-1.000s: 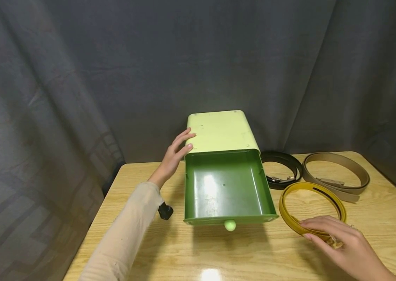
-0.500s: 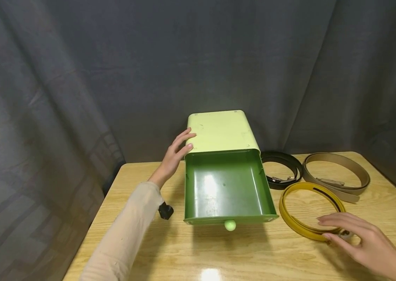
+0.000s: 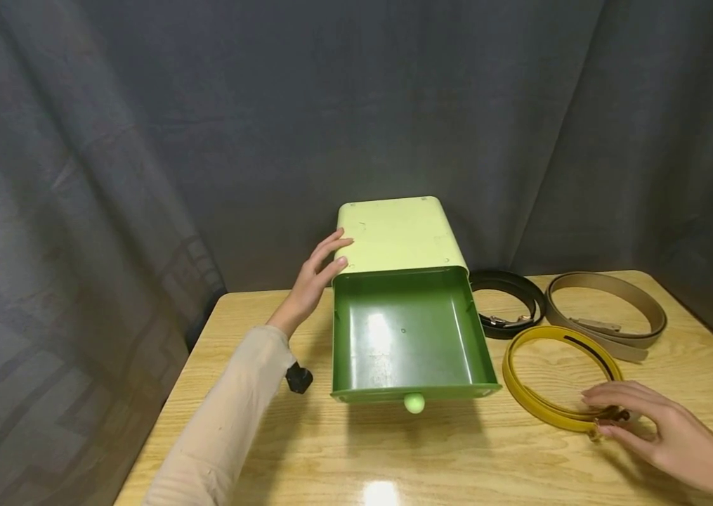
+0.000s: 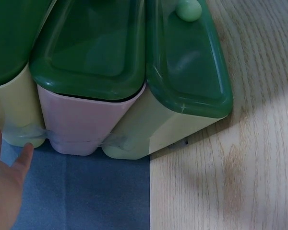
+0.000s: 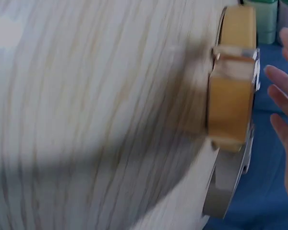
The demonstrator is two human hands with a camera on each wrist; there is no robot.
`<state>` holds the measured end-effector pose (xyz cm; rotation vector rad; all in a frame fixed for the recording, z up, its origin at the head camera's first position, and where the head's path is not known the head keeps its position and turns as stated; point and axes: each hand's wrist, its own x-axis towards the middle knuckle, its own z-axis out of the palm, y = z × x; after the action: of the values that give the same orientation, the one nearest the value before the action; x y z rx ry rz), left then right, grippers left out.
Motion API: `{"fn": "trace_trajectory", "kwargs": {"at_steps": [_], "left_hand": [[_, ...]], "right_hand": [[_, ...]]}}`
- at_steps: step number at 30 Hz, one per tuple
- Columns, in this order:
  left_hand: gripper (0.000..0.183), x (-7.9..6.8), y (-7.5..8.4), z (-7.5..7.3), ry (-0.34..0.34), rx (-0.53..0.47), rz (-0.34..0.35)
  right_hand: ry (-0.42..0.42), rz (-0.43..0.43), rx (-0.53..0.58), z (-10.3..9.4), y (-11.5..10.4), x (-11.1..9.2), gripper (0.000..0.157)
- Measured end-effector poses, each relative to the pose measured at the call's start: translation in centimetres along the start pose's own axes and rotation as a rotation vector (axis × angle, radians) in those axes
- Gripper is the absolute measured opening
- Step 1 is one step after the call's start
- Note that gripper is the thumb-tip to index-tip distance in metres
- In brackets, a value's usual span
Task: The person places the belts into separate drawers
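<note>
My left hand (image 3: 308, 288) rests its extended fingers on the upper left edge of a pale green drawer unit (image 3: 403, 235). The unit's dark green drawer (image 3: 388, 396) stands pulled out, with a round knob on its front and nothing inside. A coiled yellow belt (image 3: 519, 385) lies right of the drawer. Beside its buckle end hovers my right hand (image 3: 659, 432), fingers loosely bent. In the right wrist view a gap shows between those fingers (image 5: 283, 98) and the belt's buckle (image 5: 257, 69). The left wrist view shows drawers stacked below, one in a pink casing (image 4: 77, 124).
Behind the yellow belt lie a coiled black belt (image 3: 525, 289) and a coiled taupe belt (image 3: 652, 320), close together on the wooden table (image 3: 312, 457). A dark grey curtain (image 3: 267, 140) hangs behind the table.
My right hand has moved right, from the yellow belt's near edge to its buckle end, exposing more of the coil's front. The left hand and drawer have stayed put.
</note>
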<state>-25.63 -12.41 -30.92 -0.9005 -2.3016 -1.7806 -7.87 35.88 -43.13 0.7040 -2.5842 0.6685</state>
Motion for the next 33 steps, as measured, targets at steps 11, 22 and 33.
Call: {"fn": "trace_trajectory", "kwargs": {"at_steps": [11, 22, 33], "left_hand": [[0.044, 0.0, 0.2, 0.2, -0.003, 0.002, -0.010], [0.044, 0.1, 0.2, 0.3, -0.002, -0.008, -0.013], [0.044, 0.1, 0.4, 0.5, 0.000, -0.010, -0.019]], "right_hand": [[-0.062, 0.017, 0.032, 0.5, 2.5, -1.5, 0.058], [-0.119, -0.092, 0.179, 1.6, 4.1, -1.8, 0.073], [-0.138, -0.112, 0.215, 1.7, 4.9, -2.0, 0.070]]}}
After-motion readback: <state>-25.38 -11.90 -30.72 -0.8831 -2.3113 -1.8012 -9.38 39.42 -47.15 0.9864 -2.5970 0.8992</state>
